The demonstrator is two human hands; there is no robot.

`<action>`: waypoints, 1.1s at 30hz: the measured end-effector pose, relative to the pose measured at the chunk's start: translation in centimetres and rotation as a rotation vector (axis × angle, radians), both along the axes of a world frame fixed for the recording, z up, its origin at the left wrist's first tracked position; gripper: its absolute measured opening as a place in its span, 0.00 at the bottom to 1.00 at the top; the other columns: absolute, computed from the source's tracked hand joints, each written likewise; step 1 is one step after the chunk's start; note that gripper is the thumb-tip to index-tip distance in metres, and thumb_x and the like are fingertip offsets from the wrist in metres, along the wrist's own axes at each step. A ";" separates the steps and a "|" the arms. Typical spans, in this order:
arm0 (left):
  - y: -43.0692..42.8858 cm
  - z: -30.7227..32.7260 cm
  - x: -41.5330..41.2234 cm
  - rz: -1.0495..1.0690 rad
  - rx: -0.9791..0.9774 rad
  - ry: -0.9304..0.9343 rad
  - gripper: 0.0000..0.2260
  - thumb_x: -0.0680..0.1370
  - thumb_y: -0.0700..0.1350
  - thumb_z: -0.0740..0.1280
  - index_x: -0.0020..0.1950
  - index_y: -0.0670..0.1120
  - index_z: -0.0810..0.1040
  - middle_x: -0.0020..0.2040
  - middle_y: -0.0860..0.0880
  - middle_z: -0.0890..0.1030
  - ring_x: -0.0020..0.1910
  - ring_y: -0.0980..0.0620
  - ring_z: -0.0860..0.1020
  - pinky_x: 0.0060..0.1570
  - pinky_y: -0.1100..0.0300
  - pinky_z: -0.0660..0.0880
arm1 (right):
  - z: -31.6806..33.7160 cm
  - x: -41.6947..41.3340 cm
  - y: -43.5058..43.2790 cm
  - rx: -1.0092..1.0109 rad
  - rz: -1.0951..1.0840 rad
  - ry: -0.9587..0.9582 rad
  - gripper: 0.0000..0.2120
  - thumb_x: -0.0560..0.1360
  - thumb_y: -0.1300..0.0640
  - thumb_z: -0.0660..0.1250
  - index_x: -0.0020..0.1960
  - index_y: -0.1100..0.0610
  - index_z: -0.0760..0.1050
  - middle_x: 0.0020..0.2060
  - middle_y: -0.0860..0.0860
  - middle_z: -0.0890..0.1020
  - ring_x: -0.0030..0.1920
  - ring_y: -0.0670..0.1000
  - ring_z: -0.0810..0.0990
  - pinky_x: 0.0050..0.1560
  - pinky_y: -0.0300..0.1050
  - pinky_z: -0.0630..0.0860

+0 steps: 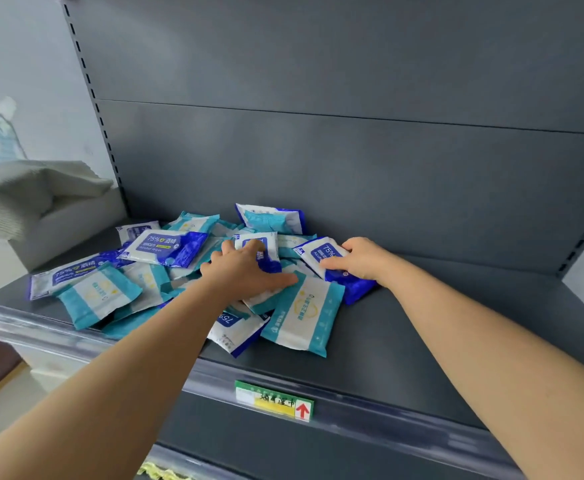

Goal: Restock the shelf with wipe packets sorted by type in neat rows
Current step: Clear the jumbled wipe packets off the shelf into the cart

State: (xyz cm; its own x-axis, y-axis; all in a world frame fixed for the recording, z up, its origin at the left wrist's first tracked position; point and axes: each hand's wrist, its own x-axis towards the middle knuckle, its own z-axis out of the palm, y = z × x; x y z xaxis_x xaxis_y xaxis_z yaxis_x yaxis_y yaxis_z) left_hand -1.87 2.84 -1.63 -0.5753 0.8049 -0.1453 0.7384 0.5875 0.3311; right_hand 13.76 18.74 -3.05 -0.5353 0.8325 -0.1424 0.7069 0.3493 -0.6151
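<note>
A jumbled heap of wipe packets lies on the dark grey shelf (439, 348), spread from its left end to its middle. Two kinds are mixed: dark blue and white "75%" alcohol wipe packets (166, 247) and teal and white packets (301, 315). My left hand (245, 271) rests palm down on the middle of the heap, fingers over a blue packet (261, 249). My right hand (360, 259) grips another blue alcohol wipe packet (321, 254) at the heap's right edge. Several packets are partly buried under others.
The shelf's right half is bare. A clear price rail with a green and yellow label (273, 400) runs along the front edge. The grey back panel (353, 161) rises behind. A grey cloth (24, 192) over a white box sits left of the shelf upright.
</note>
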 end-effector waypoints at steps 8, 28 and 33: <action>0.8 -1.0 2.0 -0.124 -0.023 -0.153 0.20 0.56 0.70 0.75 0.39 0.60 0.79 0.73 0.52 0.57 0.74 0.38 0.50 0.68 0.36 0.57 | 0.5 1.1 0.1 -0.092 -0.036 0.089 0.13 0.70 0.49 0.74 0.43 0.60 0.79 0.44 0.56 0.84 0.42 0.53 0.83 0.45 0.47 0.77; 2.0 1.2 -0.2 0.226 0.099 -0.208 0.45 0.67 0.63 0.74 0.72 0.39 0.61 0.59 0.44 0.74 0.51 0.48 0.74 0.41 0.58 0.69 | 1.0 -2.4 0.8 -0.404 -0.073 0.331 0.12 0.69 0.63 0.75 0.51 0.64 0.78 0.45 0.59 0.84 0.41 0.57 0.84 0.45 0.52 0.82; 2.0 1.0 -0.1 0.215 0.075 -0.263 0.30 0.67 0.64 0.73 0.54 0.42 0.69 0.46 0.47 0.73 0.37 0.54 0.71 0.36 0.61 0.66 | 1.3 -1.7 0.0 -0.431 -0.083 0.313 0.12 0.70 0.62 0.73 0.51 0.66 0.77 0.43 0.60 0.84 0.39 0.57 0.84 0.44 0.51 0.82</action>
